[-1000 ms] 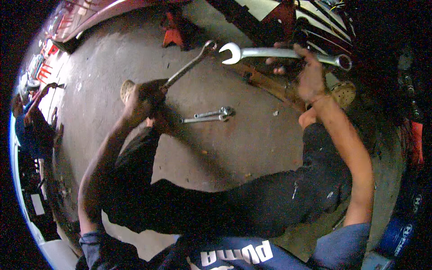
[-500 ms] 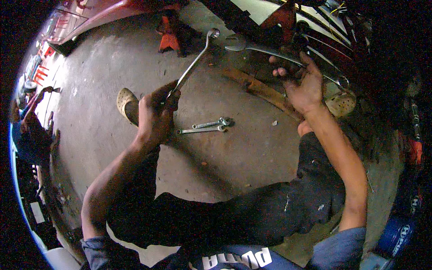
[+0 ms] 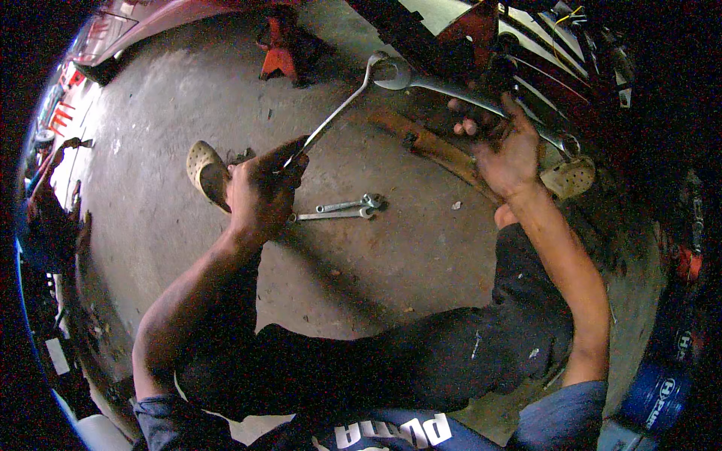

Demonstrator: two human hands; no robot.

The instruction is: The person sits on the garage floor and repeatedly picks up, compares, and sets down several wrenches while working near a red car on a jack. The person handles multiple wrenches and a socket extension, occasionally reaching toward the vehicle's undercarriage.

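1. Ring wrench [image 3: 337, 112]: raised above the floor [image 3: 429, 255], slanting away from the left hand [image 3: 263, 192]. Grip of that hand: closed around the near end.
2. Large wrench [image 3: 440, 86]: also raised, forked end to the left. Grip of the right hand [image 3: 511, 154]: fingers and thumb curled about the shaft.
3. Change: half a second ago a gap showed between the ring end and the forked end; the two now overlap in view. Contact cannot be determined.
4. Upper short wrench [image 3: 342, 205] and lower short wrench [image 3: 331, 216]: side by side on the floor, arrangement unchanged, nearer the left clog [image 3: 201, 173] than the right clog [image 3: 570, 179].
5. Wooden strip [image 3: 444, 157]: on the floor beyond the short wrenches, running toward the right clog.
6. Red stand [image 3: 280, 64]: toward the floor's far edge.
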